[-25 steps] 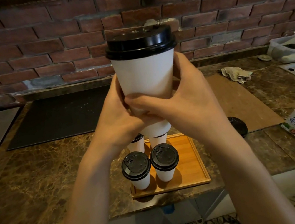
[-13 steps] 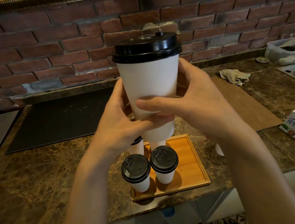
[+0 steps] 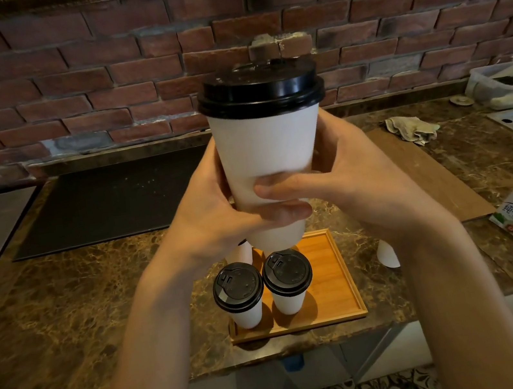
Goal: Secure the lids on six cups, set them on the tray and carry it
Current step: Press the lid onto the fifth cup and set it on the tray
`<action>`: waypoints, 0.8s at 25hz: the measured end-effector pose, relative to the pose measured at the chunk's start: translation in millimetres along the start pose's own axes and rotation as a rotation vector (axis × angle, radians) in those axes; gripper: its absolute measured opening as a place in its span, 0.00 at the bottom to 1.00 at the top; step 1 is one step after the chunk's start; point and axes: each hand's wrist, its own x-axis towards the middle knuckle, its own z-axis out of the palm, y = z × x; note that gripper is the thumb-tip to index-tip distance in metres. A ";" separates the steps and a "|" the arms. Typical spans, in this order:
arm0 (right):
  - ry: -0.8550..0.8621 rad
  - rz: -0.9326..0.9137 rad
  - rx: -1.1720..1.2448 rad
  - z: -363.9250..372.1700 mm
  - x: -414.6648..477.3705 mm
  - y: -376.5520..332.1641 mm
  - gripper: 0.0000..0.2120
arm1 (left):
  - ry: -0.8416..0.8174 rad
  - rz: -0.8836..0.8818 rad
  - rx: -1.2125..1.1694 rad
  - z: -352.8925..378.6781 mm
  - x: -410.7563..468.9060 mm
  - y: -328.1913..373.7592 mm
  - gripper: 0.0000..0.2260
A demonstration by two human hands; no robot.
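Cup in my 2 hands now lower in frame than 1 s ago and nudged right; base overlaps far edge of tray. Top face of lid now shows, was edge-on. Right hand loosened: right thumb stretched flat across cup front, above left thumb, no longer bunched on it. Left hand dropped, nearly hiding back-row cup. Black disc by right wrist gone from sight; white base of counter cup shows right of tray.
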 end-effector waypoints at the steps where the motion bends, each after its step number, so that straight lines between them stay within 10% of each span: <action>1: -0.002 0.003 -0.010 0.5 0.1 -0.9 0.35 | 0.009 -0.003 -0.002 0.5 0.0 -0.2 0.34; 20: 0.352 0.029 -0.273 34.4 4.1 0.3 0.44 | 0.175 0.002 -0.019 16.6 7.5 -6.8 0.35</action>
